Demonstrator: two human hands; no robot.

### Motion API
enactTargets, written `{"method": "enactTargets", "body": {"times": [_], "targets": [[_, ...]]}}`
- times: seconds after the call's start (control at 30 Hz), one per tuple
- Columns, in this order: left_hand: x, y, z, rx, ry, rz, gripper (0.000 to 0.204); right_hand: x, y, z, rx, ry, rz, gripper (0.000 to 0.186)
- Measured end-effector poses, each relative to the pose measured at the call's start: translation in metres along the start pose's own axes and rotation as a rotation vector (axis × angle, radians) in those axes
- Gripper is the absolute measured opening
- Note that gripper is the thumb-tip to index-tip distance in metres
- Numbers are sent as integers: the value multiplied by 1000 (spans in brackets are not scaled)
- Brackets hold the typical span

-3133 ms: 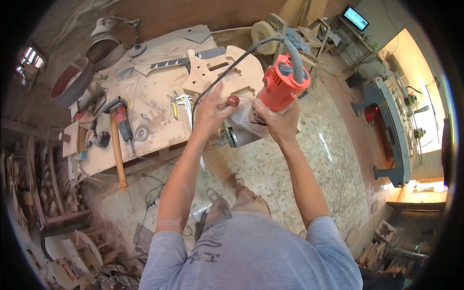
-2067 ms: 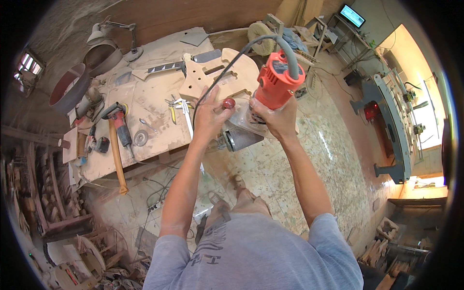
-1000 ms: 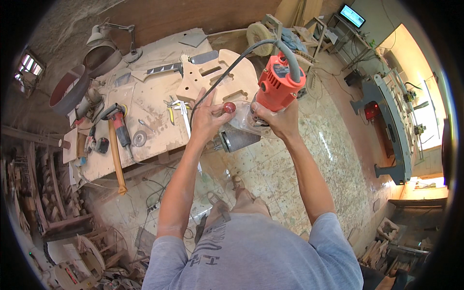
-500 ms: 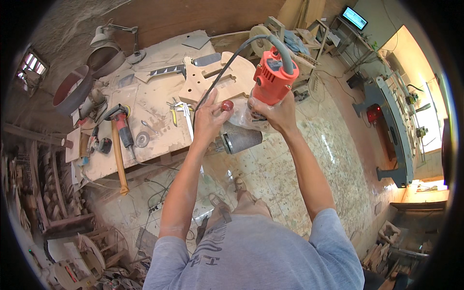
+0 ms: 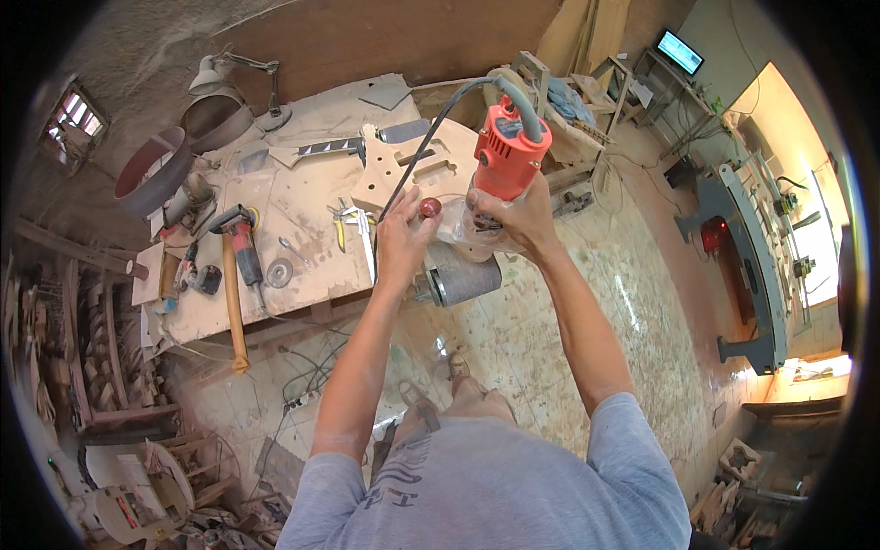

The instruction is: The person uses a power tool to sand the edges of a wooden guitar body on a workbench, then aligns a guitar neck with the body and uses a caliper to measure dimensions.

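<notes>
I hold a red-orange router [image 5: 507, 158] with a clear base above the near edge of a dusty workbench [image 5: 293, 206]. My right hand [image 5: 515, 213] is wrapped around its body. My left hand [image 5: 401, 234] grips its small red knob [image 5: 429, 207]. Its grey-black cord [image 5: 431, 128] arcs up and back over the bench. Under the tool lies an unfinished wooden guitar body [image 5: 403, 170] with routed cavities. A grey cylinder [image 5: 461, 280] juts out below my hands.
On the bench lie a hammer with a wooden handle [image 5: 232, 293], an angle grinder [image 5: 246, 252], pliers [image 5: 344, 225], a desk lamp [image 5: 234, 73] and sanding belts [image 5: 151, 170]. Cables lie on the tiled floor [image 5: 513, 330]. A blue-grey machine [image 5: 752, 247] stands at right.
The router and both hands have shifted slightly up and away over the guitar body, from its right edge toward the bench. Both grips are unchanged.
</notes>
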State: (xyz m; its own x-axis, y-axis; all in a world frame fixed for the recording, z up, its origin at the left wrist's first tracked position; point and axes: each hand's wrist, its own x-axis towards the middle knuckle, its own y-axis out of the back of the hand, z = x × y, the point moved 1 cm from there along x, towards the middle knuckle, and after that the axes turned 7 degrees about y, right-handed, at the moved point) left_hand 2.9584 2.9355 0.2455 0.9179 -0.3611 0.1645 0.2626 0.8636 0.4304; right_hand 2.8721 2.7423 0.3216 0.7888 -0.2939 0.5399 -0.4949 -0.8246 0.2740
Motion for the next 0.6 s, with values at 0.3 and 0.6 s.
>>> {"method": "enactTargets", "body": {"times": [0.3, 0.6], "targets": [[2, 0, -4, 84, -33, 9, 49, 5, -1, -3, -20, -11, -21, 38], [-2, 0, -3, -23, -7, 27, 44, 4, -4, -4, -24, -27, -4, 42]]}}
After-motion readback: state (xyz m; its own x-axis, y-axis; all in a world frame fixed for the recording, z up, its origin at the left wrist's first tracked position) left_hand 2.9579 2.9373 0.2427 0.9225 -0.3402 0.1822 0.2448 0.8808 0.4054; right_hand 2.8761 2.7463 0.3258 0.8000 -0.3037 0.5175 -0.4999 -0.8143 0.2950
